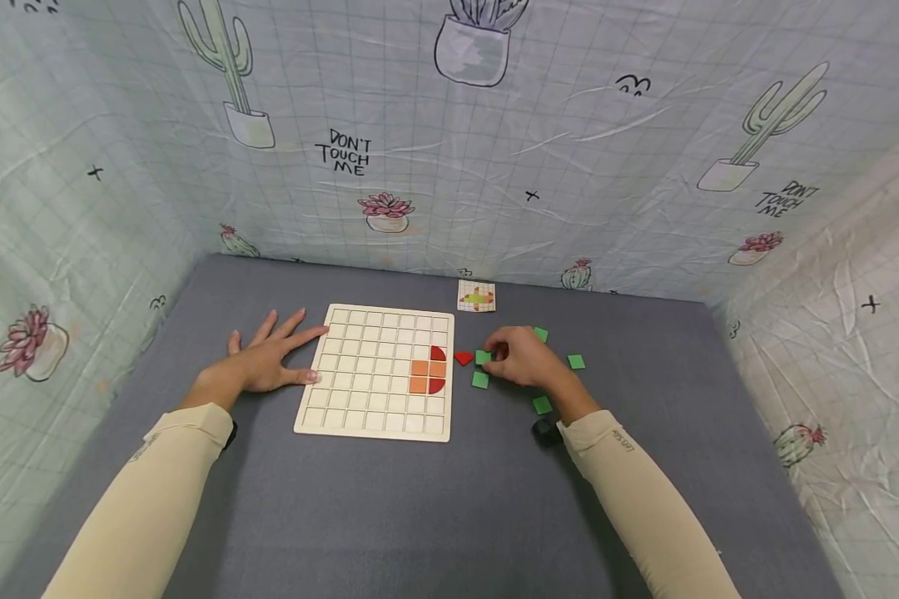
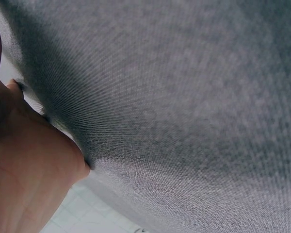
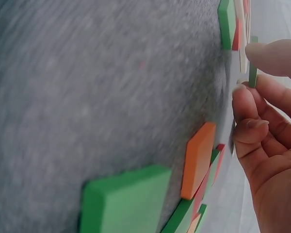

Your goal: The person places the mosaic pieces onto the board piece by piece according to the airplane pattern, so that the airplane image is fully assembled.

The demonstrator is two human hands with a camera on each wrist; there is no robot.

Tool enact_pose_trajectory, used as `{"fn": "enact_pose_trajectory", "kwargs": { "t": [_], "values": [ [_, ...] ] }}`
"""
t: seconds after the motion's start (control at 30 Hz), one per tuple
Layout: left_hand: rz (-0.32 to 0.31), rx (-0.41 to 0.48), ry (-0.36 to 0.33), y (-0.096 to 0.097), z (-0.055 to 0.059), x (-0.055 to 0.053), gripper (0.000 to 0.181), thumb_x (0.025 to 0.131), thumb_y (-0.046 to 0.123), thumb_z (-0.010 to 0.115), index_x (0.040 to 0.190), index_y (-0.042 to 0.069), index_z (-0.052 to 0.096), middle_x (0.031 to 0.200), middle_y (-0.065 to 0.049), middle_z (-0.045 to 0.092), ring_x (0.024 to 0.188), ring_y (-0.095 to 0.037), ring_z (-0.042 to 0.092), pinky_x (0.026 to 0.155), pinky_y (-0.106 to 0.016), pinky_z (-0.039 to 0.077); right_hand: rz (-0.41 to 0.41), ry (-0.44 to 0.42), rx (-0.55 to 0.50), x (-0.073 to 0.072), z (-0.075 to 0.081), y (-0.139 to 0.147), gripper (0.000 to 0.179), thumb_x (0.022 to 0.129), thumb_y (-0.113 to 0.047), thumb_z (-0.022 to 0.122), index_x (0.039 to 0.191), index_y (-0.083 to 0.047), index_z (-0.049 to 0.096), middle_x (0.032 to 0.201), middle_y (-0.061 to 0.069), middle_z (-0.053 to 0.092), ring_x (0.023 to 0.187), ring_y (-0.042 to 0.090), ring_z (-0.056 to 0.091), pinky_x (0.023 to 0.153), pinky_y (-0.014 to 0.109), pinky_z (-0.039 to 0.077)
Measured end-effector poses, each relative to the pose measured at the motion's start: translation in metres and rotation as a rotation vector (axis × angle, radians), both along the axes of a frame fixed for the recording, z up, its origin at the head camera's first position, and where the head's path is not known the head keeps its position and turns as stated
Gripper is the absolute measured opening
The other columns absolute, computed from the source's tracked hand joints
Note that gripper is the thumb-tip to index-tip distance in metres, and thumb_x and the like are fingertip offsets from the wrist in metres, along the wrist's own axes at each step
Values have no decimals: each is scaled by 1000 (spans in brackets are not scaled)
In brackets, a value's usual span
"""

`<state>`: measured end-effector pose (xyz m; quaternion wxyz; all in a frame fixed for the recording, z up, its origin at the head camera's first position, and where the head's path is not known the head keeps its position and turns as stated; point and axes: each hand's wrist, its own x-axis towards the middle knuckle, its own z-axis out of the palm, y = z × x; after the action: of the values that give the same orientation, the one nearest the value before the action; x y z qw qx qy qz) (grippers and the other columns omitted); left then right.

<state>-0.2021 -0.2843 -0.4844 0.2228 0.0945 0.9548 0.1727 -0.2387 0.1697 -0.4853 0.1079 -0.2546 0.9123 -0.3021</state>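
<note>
Right hand [image 1: 523,358] pinching a green square [image 3: 252,77] near the board [image 1: 360,399]! My left hand [image 1: 265,363], fingers spread wide, touches the board's left edge.

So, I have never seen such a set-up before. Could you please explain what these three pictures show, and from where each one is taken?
Of course. There is no robot arm here, only a person's two bare hands. The wide picture comes from a camera on the head, looking forward and down. The other two come from cameras on the wrists: the left one shows mostly the grey surface, the right one a close view of the fingers.

On the surface lie a pale grid board with orange and red pieces on it, a small picture card and loose green tiles.

The left hand touches the board's left edge. The right hand pinches a thin green piece.
</note>
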Motion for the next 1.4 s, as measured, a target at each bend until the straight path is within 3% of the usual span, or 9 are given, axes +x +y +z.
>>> {"fn": "enact_pose_trajectory", "kwargs": {
  "t": [0.9, 1.4],
  "values": [
    [2, 7, 1, 0, -1, -1, 96, 87, 76, 64, 166, 44, 20, 179, -5, -7, 162, -47, -15, 110, -87, -12, 127, 98, -12, 6, 6, -56, 16, 87, -12, 81, 99, -2, 77, 86, 10, 73, 73, 11, 62, 67, 24, 51],
    [11, 6, 0, -2, -6, -2, 96, 86, 79, 63, 165, 47, 20, 179, -2, -7, 162, -46, -14, 111, -86, -13, 144, 78, 9, 13, 5, -93, 10, 90, -11, 77, 97, -5, 76, 87, 6, 71, 73, 11, 59, 69, 25, 50]
  ]
}}
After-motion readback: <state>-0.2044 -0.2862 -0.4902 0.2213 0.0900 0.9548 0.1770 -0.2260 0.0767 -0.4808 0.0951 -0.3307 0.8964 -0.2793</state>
